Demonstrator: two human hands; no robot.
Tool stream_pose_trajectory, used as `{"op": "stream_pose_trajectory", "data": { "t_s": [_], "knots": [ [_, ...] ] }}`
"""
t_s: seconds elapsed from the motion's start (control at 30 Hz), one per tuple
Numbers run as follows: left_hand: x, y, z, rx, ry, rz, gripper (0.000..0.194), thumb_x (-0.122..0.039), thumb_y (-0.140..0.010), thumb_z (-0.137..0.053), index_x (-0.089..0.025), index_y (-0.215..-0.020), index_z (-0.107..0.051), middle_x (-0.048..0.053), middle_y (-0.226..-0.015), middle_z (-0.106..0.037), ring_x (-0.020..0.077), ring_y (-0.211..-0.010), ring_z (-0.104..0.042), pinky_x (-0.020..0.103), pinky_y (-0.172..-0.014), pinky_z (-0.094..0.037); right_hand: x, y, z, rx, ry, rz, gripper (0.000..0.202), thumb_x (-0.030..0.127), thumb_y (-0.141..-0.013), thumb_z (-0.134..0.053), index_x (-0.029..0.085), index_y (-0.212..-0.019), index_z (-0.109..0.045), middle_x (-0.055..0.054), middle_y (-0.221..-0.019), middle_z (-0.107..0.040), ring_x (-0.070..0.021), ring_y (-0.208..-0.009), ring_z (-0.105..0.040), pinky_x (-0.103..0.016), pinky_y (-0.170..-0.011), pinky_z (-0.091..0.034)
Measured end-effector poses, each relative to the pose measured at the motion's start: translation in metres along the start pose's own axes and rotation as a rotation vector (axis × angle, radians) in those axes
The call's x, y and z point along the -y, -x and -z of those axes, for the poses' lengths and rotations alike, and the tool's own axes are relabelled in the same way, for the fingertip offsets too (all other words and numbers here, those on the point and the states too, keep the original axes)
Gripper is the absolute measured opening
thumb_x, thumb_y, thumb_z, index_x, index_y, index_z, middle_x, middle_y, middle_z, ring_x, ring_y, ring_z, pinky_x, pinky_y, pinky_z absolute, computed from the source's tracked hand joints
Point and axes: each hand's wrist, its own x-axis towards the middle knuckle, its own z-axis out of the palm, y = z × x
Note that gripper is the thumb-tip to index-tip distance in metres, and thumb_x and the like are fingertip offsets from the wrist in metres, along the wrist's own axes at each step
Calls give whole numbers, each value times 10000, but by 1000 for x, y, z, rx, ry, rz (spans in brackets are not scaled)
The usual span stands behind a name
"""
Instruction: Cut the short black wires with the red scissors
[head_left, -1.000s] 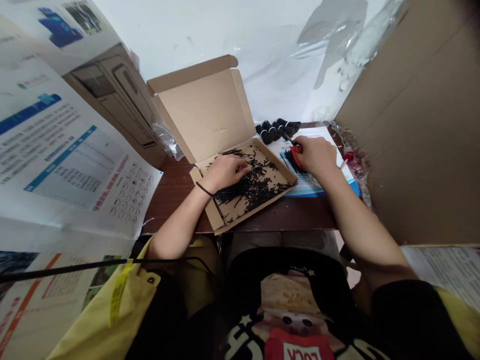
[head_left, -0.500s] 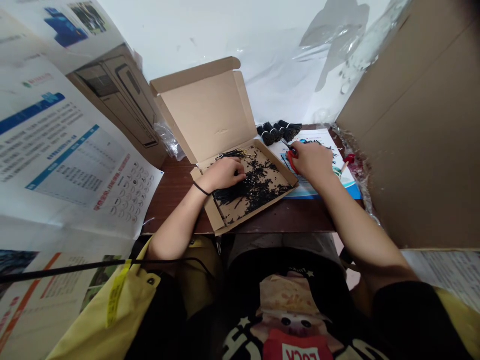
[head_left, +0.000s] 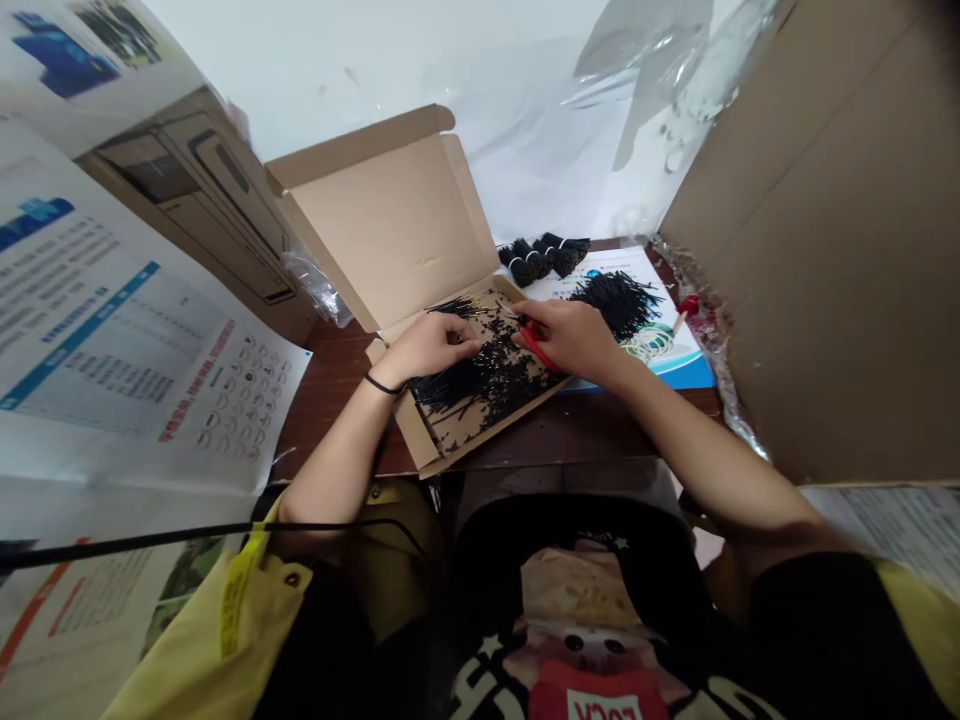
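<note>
My left hand [head_left: 435, 348] is closed in a pinch over the open cardboard box [head_left: 405, 230]; what its fingertips hold is too small to make out. Under and beside it lie thin black strips [head_left: 450, 385] and many short black bits [head_left: 514, 385]. My right hand [head_left: 571, 340] is closed round red-handled scissors [head_left: 536, 347] above the box's right side, their tips pointing towards my left hand. A loose pile of black strips [head_left: 619, 303] rests on a printed sheet [head_left: 686, 372] just right of the box.
Several black bundles with white ties [head_left: 544, 257] lie behind the box. Pale rubber bands [head_left: 651, 343] and a red item [head_left: 688, 304] are at the right. Large cardboard [head_left: 825, 250] stands right, printed paper [head_left: 225, 370] hangs left, and a black cable [head_left: 187, 533] crosses low left.
My right hand has moved left with the scissors, from over the sheet to over the box, uncovering the loose black pile. The whole view has shifted slightly.
</note>
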Motion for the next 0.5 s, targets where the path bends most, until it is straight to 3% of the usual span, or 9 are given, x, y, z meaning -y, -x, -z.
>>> {"op": "stream_pose_trajectory", "data": {
  "t_s": [0.1,0.27,0.5],
  "knots": [
    [1,0,-1,24,6,12,237,-410,-789,-611,-194,-757,-704,5,-746,-694,111,-623,-569,249,-613,-415,2,2,-8,50,-49,69,336,389,-848,-541,248,-1139,-632,-66,-1059,-692,-194,-849,-627,-294,-672,-411],
    [-2,0,0,58,59,-7,240,-407,-794,-608,-194,-772,-716,19,-806,-700,134,-707,-604,259,-664,-442,4,3,-19,96,-82,138,327,383,-871,-503,214,-1123,-625,-87,-960,-693,-183,-801,-617,-279,-662,-405],
    [-8,-1,-8,24,51,-173,215,-347,-845,-566,-169,-855,-687,52,-923,-666,146,-830,-600,292,-786,-464,5,5,-17,120,42,136,295,395,-853,-486,220,-1001,-671,-56,-731,-673,-171,-639,-573,-283,-574,-311]
  ]
}}
